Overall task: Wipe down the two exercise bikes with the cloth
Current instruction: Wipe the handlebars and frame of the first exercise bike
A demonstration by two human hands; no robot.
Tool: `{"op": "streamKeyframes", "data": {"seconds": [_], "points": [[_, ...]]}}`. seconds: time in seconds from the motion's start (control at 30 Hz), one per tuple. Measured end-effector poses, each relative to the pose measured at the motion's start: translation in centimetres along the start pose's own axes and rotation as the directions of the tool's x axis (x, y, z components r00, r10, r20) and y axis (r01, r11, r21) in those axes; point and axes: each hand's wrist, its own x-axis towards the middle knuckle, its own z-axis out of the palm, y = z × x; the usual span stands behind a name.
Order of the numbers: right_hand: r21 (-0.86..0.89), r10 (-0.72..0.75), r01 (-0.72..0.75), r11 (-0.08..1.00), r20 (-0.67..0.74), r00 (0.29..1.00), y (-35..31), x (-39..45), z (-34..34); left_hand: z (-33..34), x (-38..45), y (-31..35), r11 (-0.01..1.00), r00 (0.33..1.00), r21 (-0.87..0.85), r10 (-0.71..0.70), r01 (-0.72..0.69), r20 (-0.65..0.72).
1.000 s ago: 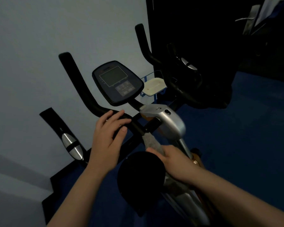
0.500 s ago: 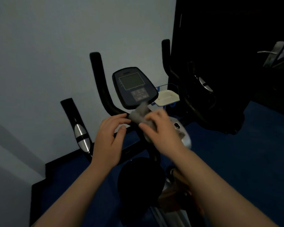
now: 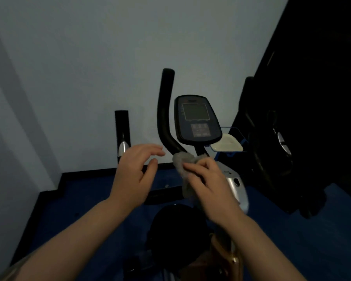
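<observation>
A blue floor (image 3: 304, 230) (dimly lit) carries the exercise bike (image 3: 197, 122).

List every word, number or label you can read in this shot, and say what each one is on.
None can be read.
Console: a small mark above its dark, blank screen, too blurred to read.
Console keypad: button labels too small and blurred.
Cloth in the right hand: no text visible.

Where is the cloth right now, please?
In the head view, the cloth is right of centre, held in the right hand against the handlebar base, just below the console.
</observation>
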Motion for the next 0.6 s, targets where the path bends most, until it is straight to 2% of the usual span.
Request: {"op": "streamKeyframes", "data": {"seconds": [0.03,0.1,0.23,0.3,0.43,0.5,0.6], "points": [[0.018,-0.004,0.002,1.0,0.065,0.998,0.1,0.1,-0.4,-0.5,-0.2,-0.8,0.996,1.0,0.087,0.02,-0.021,0.011],[-0.065,-0.045,0.055,0.996,0.154,0.987,0.1,0.4,-0.6,-1.4,-0.7,-2.0,0.983,1.0,0.183,-0.016,0.013,0.015],[-0.408,-0.174,0.214,0.887,0.133,0.976,0.0,0.7,0.1,-1.8,-1.6,-3.2,0.978,0.995,0.209,-0.033,0.013,0.095],[-0.386,-0.127,0.177,0.905,0.153,0.98,0.0,0.8,-0.5,-1.7,-1.7,-3.4,0.984,0.993,0.175,-0.039,0.019,0.109],[-0.295,-0.11,0.209,0.932,0.319,0.941,-2.0,2.6,1.3,-1.5,-1.4,-3.5,0.988,0.993,0.155,-0.044,0.027,0.112],[-0.219,-0.085,0.178,0.959,0.377,0.922,-3.0,3.3,2.3,-1.5,-1.4,-3.6,0.988,0.994,0.152,-0.045,0.029,0.102],[-0.272,0.015,0.111,0.956,0.421,0.907,-2.1,3.9,1.0,-1.6,-1.5,-3.8,0.988,0.994,0.152,-0.043,0.027,0.103]]}}
